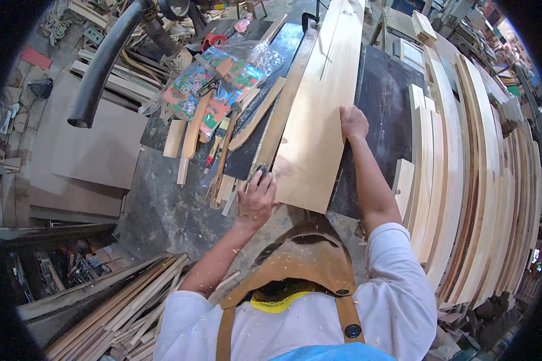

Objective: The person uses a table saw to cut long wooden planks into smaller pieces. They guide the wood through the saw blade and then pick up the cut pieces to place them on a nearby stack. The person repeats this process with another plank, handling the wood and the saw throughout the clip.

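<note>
A wide pale wooden board [310,129] runs away from me across a dark work surface, its near end close to my apron. My right hand [354,123] is closed over its right edge, about halfway along. At the board's near left, my left hand [257,197] curls around a small dark rounded object [262,171], whose kind I cannot make out. That object sits at the near end of a long narrow wood strip [286,102], which lies along the board's left edge. A narrow dark line shows on the board's far part.
Left of the strip lie a wooden-handled tool [200,117], a colourful printed sheet [186,87] and a red-tipped brush [211,157]. Long planks [445,180] are stacked at right. A dark pipe [105,72] hangs at upper left; wood strips [120,301] lie at lower left.
</note>
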The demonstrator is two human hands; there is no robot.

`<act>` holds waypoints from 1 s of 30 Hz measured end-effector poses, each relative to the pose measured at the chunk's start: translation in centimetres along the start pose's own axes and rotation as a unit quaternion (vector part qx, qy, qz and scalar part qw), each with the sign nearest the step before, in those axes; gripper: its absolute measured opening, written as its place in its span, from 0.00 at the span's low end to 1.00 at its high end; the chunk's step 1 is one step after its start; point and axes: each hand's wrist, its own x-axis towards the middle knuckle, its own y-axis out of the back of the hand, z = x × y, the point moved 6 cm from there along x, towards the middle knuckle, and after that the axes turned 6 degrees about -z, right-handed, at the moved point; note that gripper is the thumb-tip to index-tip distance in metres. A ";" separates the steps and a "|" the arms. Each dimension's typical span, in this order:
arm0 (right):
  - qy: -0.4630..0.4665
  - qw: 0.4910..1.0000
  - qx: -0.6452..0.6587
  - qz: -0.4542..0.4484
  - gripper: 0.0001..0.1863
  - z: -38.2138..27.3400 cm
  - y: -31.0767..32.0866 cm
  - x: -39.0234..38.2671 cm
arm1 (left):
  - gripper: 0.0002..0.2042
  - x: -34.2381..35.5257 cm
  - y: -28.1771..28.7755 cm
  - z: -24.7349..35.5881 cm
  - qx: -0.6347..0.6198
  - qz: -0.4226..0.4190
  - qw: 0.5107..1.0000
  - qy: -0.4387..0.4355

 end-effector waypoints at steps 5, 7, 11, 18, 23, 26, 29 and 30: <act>0.004 1.000 0.013 -0.027 0.28 -1.0 0.9 1.9 | 0.30 2.4 -0.6 -0.6 -0.026 -0.019 0.999 -0.007; 0.001 1.000 0.012 -0.021 0.28 -0.9 1.1 2.6 | 0.30 3.0 -0.9 -0.7 -0.033 -0.013 0.999 -0.008; 0.006 1.000 0.013 -0.004 0.28 -1.0 1.4 1.7 | 0.29 3.5 -0.7 -0.5 -0.043 -0.015 0.999 -0.004; 0.041 0.997 0.050 -0.045 0.28 -1.0 0.9 -9.0 | 0.30 3.2 -0.9 -0.7 -0.035 -0.013 0.999 -0.010; 0.213 0.973 0.033 -0.076 0.51 -1.3 0.6 -15.3 | 0.31 3.3 -1.1 -0.8 -0.058 -0.014 0.998 -0.002; 0.255 0.948 0.020 -0.192 0.70 -1.7 1.2 -17.1 | 0.32 3.2 -1.2 -0.9 -0.057 -0.015 0.998 -0.002; 0.267 0.925 -0.090 -0.255 0.72 -1.9 2.7 -19.2 | 0.32 3.3 -1.0 -0.9 -0.055 -0.017 0.998 0.001; 0.271 0.923 -0.083 -0.259 0.73 -2.2 2.9 -19.8 | 0.32 3.3 -0.8 -0.9 -0.056 -0.016 0.998 0.002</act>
